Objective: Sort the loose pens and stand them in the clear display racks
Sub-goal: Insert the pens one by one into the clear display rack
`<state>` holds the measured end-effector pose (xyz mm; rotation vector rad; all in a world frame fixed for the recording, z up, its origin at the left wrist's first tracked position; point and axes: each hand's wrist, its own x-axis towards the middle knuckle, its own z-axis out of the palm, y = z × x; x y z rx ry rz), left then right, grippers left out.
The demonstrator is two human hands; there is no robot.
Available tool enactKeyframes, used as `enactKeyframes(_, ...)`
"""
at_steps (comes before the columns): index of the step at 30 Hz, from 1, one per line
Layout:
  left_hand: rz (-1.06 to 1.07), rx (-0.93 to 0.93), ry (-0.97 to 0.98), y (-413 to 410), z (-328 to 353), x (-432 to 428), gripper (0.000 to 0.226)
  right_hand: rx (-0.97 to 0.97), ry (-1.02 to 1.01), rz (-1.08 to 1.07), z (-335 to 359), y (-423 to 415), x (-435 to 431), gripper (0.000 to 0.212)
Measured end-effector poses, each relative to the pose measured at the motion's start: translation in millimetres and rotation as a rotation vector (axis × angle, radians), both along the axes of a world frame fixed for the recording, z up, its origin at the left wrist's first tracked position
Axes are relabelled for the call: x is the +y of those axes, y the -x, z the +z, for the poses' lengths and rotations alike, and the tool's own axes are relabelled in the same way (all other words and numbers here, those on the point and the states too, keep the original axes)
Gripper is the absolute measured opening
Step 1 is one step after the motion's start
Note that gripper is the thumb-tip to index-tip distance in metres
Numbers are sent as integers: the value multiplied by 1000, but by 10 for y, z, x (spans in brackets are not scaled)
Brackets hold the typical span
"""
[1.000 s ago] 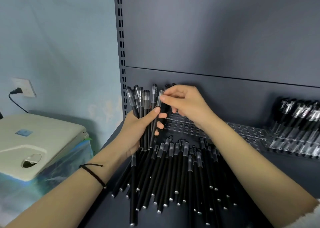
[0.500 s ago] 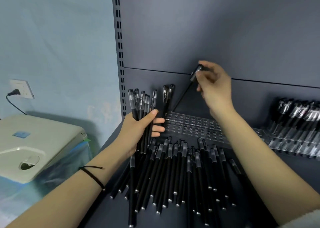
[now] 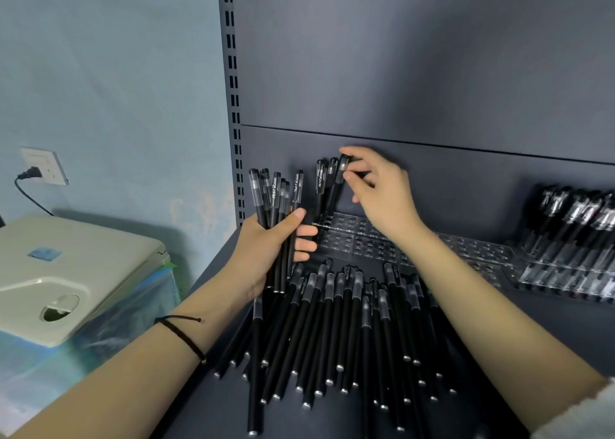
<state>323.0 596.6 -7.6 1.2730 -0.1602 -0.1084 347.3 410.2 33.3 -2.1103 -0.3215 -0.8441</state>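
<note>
Dark grey shelving back panel [image 3: 399,72] fills most of the view, with a slotted upright [image 3: 233,105] at its left edge and a pale blue wall [image 3: 116,72] beyond. Low on the left sits a beige machine [image 3: 66,265] over blue-tinted plastic. On the grey shelf [image 3: 559,338] a wide heap of loose black pens [image 3: 349,332] lies roughly parallel, caps toward the back panel, silver ends toward the viewer. Behind the heap a clear rack [image 3: 366,242] with rows of holes lies against the panel. A second clear rack [image 3: 572,239], well to the right, is packed with leaning capped pens. The hands are apart. The left hand [image 3: 263,255] is wrapped round an upright bundle of pens [image 3: 276,199], thumb across the front, just left of the clear rack. The right hand [image 3: 382,199] is raised over that rack's left end, thumb and forefinger pinching the cap of a single pen [image 3: 340,175] whose lower end meets the holes. Two standing pens [image 3: 324,185] lean just beside it. A wall socket [image 3: 43,165] with a black plug is on the wall. A thin black cord [image 3: 186,335] circles the left wrist.
</note>
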Motion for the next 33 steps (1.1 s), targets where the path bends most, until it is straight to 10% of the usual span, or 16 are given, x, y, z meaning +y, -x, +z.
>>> enactKeyframes(12,-53,-43,-58,40,40,2,33,-24,-2,-70,36,79,144,27)
enactKeyframes(20,-103,-94,-26,68,66,9,31,371,-181,321,204,277,341,10)
enactKeyframes(26,-62,-43,-21,27,25,22,25,30,-529,121,273,171,132,9)
enactKeyframes(33,-30,-84,-91,-23,-23,11,32,-155,-329,-37,189,185,84,31)
